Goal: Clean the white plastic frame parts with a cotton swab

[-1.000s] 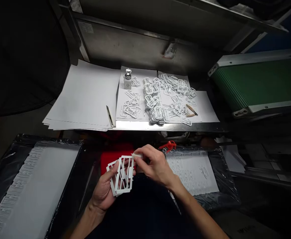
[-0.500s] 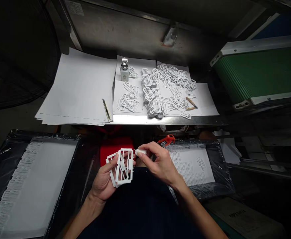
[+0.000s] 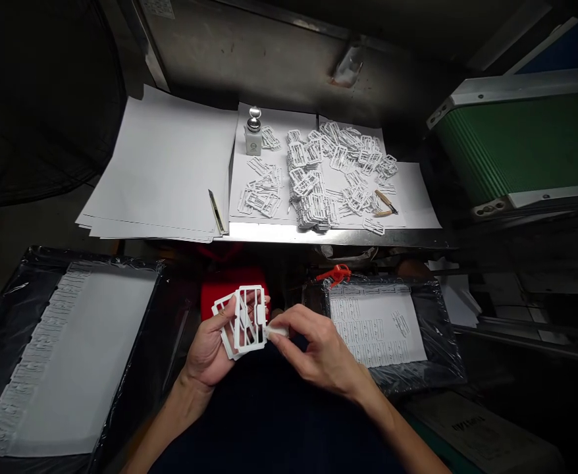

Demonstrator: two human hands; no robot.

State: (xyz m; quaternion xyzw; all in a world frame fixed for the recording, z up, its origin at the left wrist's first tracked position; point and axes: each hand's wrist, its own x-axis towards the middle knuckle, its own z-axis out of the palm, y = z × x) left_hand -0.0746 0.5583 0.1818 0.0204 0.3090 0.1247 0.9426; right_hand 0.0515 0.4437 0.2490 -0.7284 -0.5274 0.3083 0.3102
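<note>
My left hand (image 3: pixel 211 349) is closed on a few white plastic frames (image 3: pixel 239 321), fanned out, with the thumb on their left side. The front frame stands nearly upright, its bars and slots showing. My right hand (image 3: pixel 313 345) pinches a small white wad (image 3: pixel 278 330) between thumb and fingertips, at the lower right edge of the front frame. On the bench ahead lie piles of similar white frames (image 3: pixel 311 207), some stacked, some loose. A white bottle with a metal top (image 3: pixel 253 137) stands left of them.
A cutter knife (image 3: pixel 216 212) lies on large paper sheets (image 3: pixel 163 164). Nippers (image 3: pixel 385 204) lie right of the piles. Lined trays with rows of parts flank me, left (image 3: pixel 86 368) and right (image 3: pixel 397 309). A red tool (image 3: pixel 337 274) rests on the right tray's edge.
My right hand has moved down with the wad, from the frame's upper right to its lower right edge. The view has shifted slightly.
</note>
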